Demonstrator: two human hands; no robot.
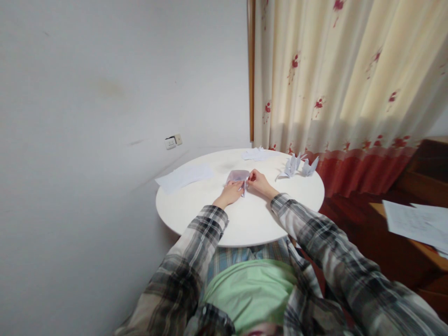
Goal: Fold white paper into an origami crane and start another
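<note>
A partly folded sheet of white paper (238, 175) lies near the middle of the round white table (196, 210). My left hand (231, 192) rests flat on its near left part, fingers stretched out over the paper. At the paper's right edge, my right hand (258, 181) pinches a folded flap between thumb and fingers. A narrow folded point of the paper shows between the two hands, toward me. The fingers cover part of the folds, so the exact shape is hidden.
Several folded paper cranes (293, 165) stand at the table's right side. Flat paper sheets (184, 177) lie at the left, and more paper pieces (255, 154) at the back. A wall socket (170, 143) is behind. Written papers (416, 221) lie on a wooden surface at right.
</note>
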